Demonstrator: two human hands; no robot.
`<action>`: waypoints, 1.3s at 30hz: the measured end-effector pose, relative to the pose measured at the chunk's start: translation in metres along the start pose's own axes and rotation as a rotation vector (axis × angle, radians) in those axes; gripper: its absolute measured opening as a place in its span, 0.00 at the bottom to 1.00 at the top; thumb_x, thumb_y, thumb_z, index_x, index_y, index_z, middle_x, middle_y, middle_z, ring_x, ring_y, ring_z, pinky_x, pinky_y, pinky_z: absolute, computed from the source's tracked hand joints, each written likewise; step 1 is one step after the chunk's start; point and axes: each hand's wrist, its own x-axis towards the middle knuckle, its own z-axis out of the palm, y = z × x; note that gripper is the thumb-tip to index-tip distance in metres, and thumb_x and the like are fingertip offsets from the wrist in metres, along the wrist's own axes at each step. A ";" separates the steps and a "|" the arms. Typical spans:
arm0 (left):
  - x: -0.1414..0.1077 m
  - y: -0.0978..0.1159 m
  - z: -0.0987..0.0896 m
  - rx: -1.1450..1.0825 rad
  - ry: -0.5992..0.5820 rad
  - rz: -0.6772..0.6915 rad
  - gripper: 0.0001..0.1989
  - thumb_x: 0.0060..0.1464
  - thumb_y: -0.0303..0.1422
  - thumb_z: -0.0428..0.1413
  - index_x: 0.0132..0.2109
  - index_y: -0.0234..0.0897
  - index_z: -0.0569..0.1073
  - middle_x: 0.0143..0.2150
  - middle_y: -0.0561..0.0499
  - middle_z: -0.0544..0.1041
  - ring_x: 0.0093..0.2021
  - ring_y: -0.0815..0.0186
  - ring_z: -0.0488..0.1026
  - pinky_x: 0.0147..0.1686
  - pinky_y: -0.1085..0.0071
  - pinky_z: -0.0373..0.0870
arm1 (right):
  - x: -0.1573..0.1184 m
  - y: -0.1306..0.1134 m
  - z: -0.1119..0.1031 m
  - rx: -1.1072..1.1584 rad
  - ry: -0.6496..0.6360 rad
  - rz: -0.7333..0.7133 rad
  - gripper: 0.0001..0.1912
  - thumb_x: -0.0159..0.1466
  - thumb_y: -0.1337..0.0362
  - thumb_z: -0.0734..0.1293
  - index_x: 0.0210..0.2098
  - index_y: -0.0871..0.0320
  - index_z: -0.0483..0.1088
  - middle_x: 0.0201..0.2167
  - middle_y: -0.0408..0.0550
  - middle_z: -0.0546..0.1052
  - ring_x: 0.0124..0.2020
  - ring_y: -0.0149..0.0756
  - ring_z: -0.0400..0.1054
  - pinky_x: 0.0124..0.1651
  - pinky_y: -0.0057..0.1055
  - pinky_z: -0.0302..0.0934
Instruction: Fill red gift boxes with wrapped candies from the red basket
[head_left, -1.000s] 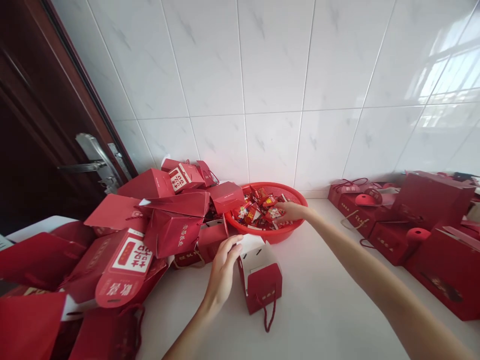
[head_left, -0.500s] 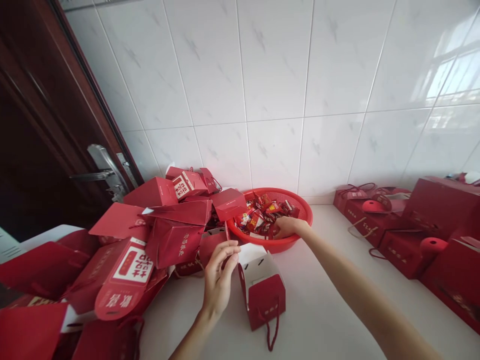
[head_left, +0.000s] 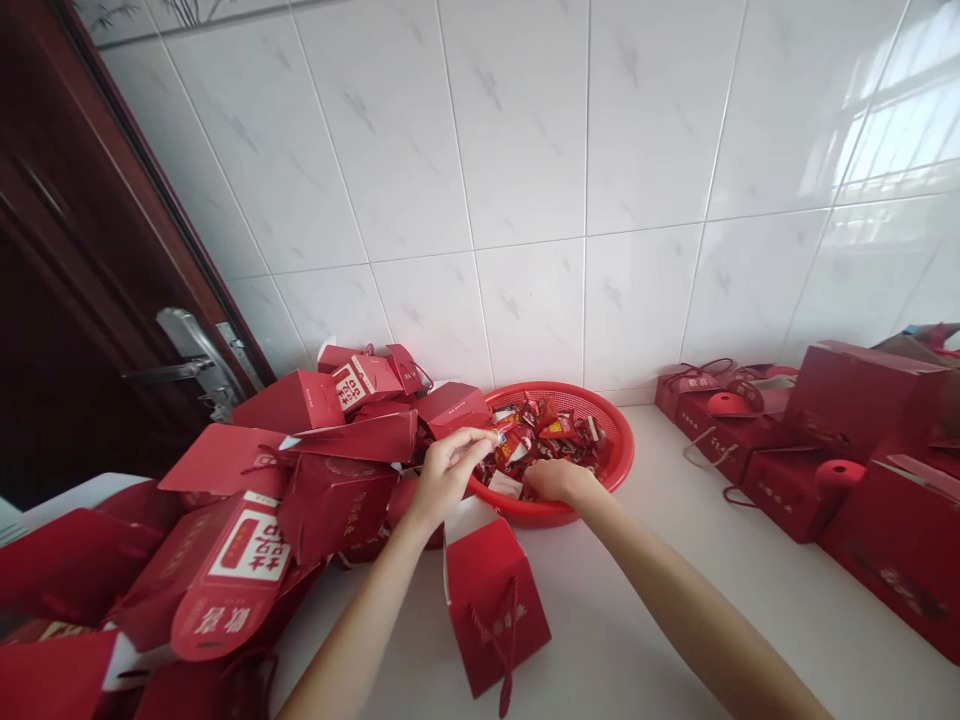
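Observation:
A red plastic basket holds a heap of wrapped candies in red and other colours. My left hand is over the basket's left rim, thumb and fingertips pinched on a small wrapped candy. Down among the candies at the basket's front is my right hand, its fingers curled and their tips hidden. In front of the basket, below my hands, a small red gift box with a red cord handle stands on the white surface, its top flap up and its inside mostly out of sight.
Many red boxes are piled on the left, some with flaps open. More red boxes stand in a row on the right. A white tiled wall rises behind the basket. At far left is a dark door with a metal handle.
My left hand has moved from beside the gift box up to the basket and now pinches a candy. My right hand has shifted toward the basket's near side. The box sits tilted differently.

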 end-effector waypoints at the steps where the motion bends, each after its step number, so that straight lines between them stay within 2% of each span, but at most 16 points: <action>1: 0.009 0.001 0.000 0.020 -0.065 -0.020 0.16 0.55 0.43 0.55 0.41 0.36 0.79 0.42 0.45 0.82 0.46 0.56 0.77 0.50 0.64 0.71 | -0.005 -0.002 0.000 -0.011 -0.015 0.001 0.10 0.60 0.70 0.66 0.37 0.60 0.79 0.40 0.60 0.81 0.43 0.56 0.77 0.42 0.42 0.68; 4: 0.035 -0.004 0.004 0.223 -0.341 -0.029 0.18 0.56 0.41 0.52 0.44 0.36 0.80 0.45 0.46 0.82 0.47 0.56 0.77 0.48 0.66 0.70 | -0.016 -0.006 0.000 -0.036 -0.033 -0.005 0.08 0.61 0.67 0.66 0.37 0.58 0.79 0.41 0.57 0.81 0.44 0.52 0.76 0.44 0.38 0.67; 7: 0.057 -0.016 0.020 0.654 -0.731 -0.083 0.15 0.56 0.34 0.50 0.42 0.37 0.80 0.40 0.50 0.82 0.41 0.61 0.77 0.41 0.71 0.70 | -0.021 -0.009 0.000 -0.045 0.028 0.011 0.11 0.63 0.61 0.67 0.40 0.59 0.78 0.43 0.58 0.81 0.46 0.52 0.76 0.45 0.36 0.65; 10: 0.070 -0.029 0.039 0.824 -0.859 -0.149 0.10 0.48 0.27 0.55 0.35 0.38 0.80 0.34 0.52 0.81 0.34 0.62 0.76 0.34 0.72 0.70 | -0.021 -0.010 -0.001 -0.051 0.085 0.062 0.12 0.63 0.62 0.67 0.43 0.61 0.77 0.46 0.61 0.79 0.48 0.53 0.75 0.45 0.36 0.64; 13: 0.079 -0.038 0.049 0.942 -0.777 -0.139 0.16 0.42 0.24 0.59 0.42 0.39 0.79 0.47 0.45 0.80 0.47 0.54 0.77 0.43 0.67 0.72 | -0.019 -0.008 -0.002 -0.029 0.150 0.132 0.12 0.63 0.64 0.66 0.45 0.61 0.76 0.48 0.61 0.79 0.50 0.52 0.74 0.43 0.35 0.64; 15: 0.085 -0.041 0.049 1.015 -0.683 -0.126 0.24 0.42 0.25 0.61 0.49 0.39 0.77 0.59 0.39 0.73 0.59 0.46 0.69 0.54 0.60 0.69 | -0.018 -0.005 -0.002 0.000 0.197 0.185 0.12 0.64 0.65 0.65 0.45 0.61 0.75 0.48 0.60 0.79 0.50 0.51 0.74 0.42 0.34 0.63; 17: 0.091 -0.045 0.047 1.059 -0.625 -0.134 0.29 0.40 0.26 0.63 0.54 0.39 0.75 0.64 0.36 0.68 0.65 0.42 0.63 0.59 0.55 0.64 | -0.017 -0.001 -0.004 0.039 0.237 0.233 0.12 0.64 0.64 0.65 0.44 0.60 0.75 0.47 0.58 0.79 0.49 0.50 0.74 0.41 0.33 0.63; 21: 0.100 -0.054 0.041 1.061 -0.610 -0.141 0.30 0.38 0.27 0.64 0.53 0.44 0.77 0.63 0.40 0.69 0.64 0.44 0.64 0.59 0.56 0.65 | -0.016 0.014 -0.008 0.122 0.318 0.313 0.11 0.65 0.60 0.65 0.42 0.58 0.74 0.43 0.54 0.80 0.47 0.47 0.74 0.40 0.32 0.61; 26: 0.099 -0.066 0.036 0.989 -0.600 -0.091 0.06 0.43 0.35 0.63 0.30 0.39 0.80 0.62 0.45 0.72 0.66 0.48 0.61 0.57 0.65 0.66 | -0.013 0.036 -0.011 0.208 0.397 0.378 0.08 0.64 0.60 0.66 0.36 0.57 0.75 0.40 0.53 0.80 0.50 0.49 0.72 0.39 0.32 0.60; 28: 0.099 -0.068 0.036 0.966 -0.582 -0.080 0.10 0.47 0.39 0.62 0.25 0.37 0.78 0.56 0.44 0.77 0.61 0.51 0.67 0.53 0.68 0.69 | -0.012 0.040 -0.010 0.238 0.412 0.386 0.07 0.63 0.61 0.67 0.33 0.57 0.74 0.38 0.53 0.80 0.48 0.48 0.72 0.39 0.32 0.60; 30: 0.098 -0.068 0.037 0.955 -0.578 -0.087 0.12 0.49 0.40 0.61 0.25 0.37 0.76 0.44 0.44 0.82 0.49 0.55 0.75 0.45 0.70 0.71 | -0.010 0.042 -0.008 0.265 0.419 0.382 0.07 0.62 0.60 0.67 0.30 0.57 0.74 0.36 0.51 0.80 0.47 0.46 0.73 0.39 0.32 0.60; 32: 0.097 -0.067 0.040 0.951 -0.589 -0.096 0.10 0.49 0.38 0.60 0.27 0.37 0.78 0.35 0.47 0.82 0.39 0.58 0.77 0.39 0.71 0.71 | -0.008 0.041 -0.006 0.288 0.419 0.373 0.07 0.61 0.60 0.68 0.29 0.56 0.73 0.35 0.49 0.80 0.45 0.45 0.73 0.40 0.31 0.60; 33: 0.096 -0.067 0.041 0.948 -0.597 -0.094 0.08 0.48 0.37 0.60 0.31 0.37 0.79 0.34 0.47 0.82 0.38 0.59 0.77 0.38 0.71 0.71 | -0.008 0.041 -0.006 0.297 0.420 0.371 0.07 0.61 0.61 0.68 0.29 0.56 0.73 0.34 0.48 0.80 0.44 0.44 0.73 0.40 0.31 0.60; 34: 0.096 -0.066 0.043 0.946 -0.605 -0.087 0.09 0.47 0.35 0.61 0.36 0.38 0.80 0.37 0.47 0.82 0.40 0.58 0.78 0.39 0.71 0.71 | -0.008 0.040 -0.005 0.306 0.421 0.370 0.06 0.61 0.61 0.68 0.29 0.56 0.73 0.34 0.48 0.80 0.43 0.43 0.73 0.39 0.31 0.60; 37: 0.093 -0.063 0.046 0.942 -0.637 -0.070 0.29 0.39 0.27 0.63 0.53 0.44 0.76 0.54 0.46 0.79 0.53 0.54 0.75 0.48 0.68 0.70 | -0.008 0.040 -0.004 0.322 0.430 0.370 0.05 0.60 0.62 0.68 0.29 0.56 0.73 0.33 0.48 0.80 0.40 0.42 0.74 0.37 0.30 0.60; 39: 0.092 -0.062 0.048 0.943 -0.665 -0.077 0.38 0.37 0.25 0.63 0.59 0.47 0.72 0.60 0.45 0.75 0.59 0.49 0.71 0.55 0.62 0.67 | -0.008 0.040 -0.004 0.329 0.439 0.368 0.05 0.60 0.63 0.68 0.29 0.56 0.73 0.32 0.47 0.79 0.40 0.42 0.73 0.37 0.30 0.59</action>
